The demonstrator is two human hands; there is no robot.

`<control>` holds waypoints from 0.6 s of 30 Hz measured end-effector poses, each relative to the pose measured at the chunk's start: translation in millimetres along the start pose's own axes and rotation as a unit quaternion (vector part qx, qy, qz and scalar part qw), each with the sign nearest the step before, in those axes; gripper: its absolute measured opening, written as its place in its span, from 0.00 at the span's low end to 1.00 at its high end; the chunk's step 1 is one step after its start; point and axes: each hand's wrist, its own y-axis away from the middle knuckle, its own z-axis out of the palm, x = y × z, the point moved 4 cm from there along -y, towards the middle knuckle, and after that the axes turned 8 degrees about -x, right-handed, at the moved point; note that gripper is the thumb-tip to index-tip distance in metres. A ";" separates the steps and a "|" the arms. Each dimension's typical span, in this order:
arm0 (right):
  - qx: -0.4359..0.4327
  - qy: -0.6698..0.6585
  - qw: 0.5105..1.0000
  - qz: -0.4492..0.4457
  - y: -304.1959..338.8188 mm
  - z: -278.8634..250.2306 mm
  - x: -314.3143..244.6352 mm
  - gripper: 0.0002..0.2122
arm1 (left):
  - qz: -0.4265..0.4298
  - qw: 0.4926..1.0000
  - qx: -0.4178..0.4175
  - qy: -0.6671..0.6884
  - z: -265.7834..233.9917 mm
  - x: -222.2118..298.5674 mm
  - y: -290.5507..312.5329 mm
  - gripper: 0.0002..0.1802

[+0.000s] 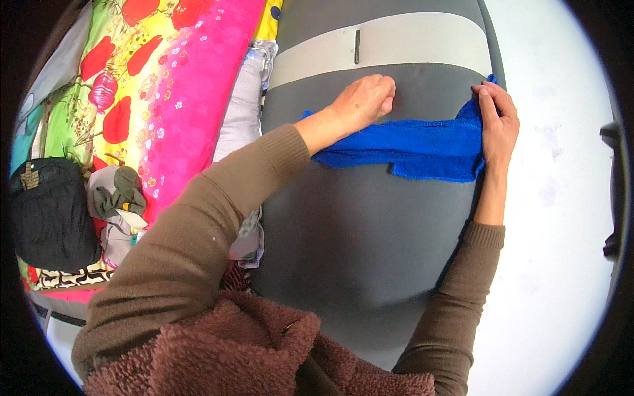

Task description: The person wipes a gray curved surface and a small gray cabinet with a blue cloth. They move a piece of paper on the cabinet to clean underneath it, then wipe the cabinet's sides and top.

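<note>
A bright blue fabric piece [422, 148] lies crosswise on a grey padded surface [356, 231], its right part reaching the surface's right edge. My right hand [500, 122] grips the cloth's right end at that edge, and a bit of blue shows just beyond the fingertips. My left hand [366, 100] is curled into a fist above the cloth's left part, with the wrist crossing over it. The inside of that fist is hidden, so I cannot see whether anything is in it. The lower edge of the cloth is uneven, with a step near its middle.
A pale band [422, 39] with a dark slot crosses the padded surface beyond my hands. Along the left lie a flowered pink and yellow quilt [191, 86], a light grey folded fabric [241, 109], a black bundle [53, 214] and crumpled grey cloth [122, 195]. White floor [548, 218] stretches along the right.
</note>
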 end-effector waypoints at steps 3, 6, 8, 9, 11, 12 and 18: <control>-0.009 -0.043 0.999 0.025 -0.4 0.7 1.5 0.11 | -0.067 0.992 -0.065 0.080 -3.4 -11.4 0.3 0.10; 0.007 -0.013 1.000 0.006 0.1 0.0 -0.6 0.11 | -0.101 0.983 -0.111 0.101 -5.4 -15.9 1.6 0.13; -0.001 -0.003 1.000 0.014 0.4 1.4 0.0 0.11 | -0.078 0.990 -0.106 0.057 -3.9 -12.3 -1.7 0.13; 0.003 0.015 1.000 0.008 0.5 0.9 -0.7 0.11 | -0.051 0.994 -0.094 0.033 -1.9 -8.8 -4.9 0.13; 0.005 0.002 1.000 0.021 0.2 1.4 0.3 0.11 | -0.047 0.997 -0.064 -0.004 1.6 -6.4 -10.4 0.12; 0.009 -0.003 1.000 0.020 -0.1 1.2 -0.1 0.11 | -0.058 0.996 -0.064 -0.027 1.9 -7.4 -11.7 0.11; 0.006 -0.006 1.000 0.008 -0.3 -0.4 -2.9 0.11 | -0.199 0.950 -0.129 0.202 -7.2 -26.9 -0.6 0.16</control>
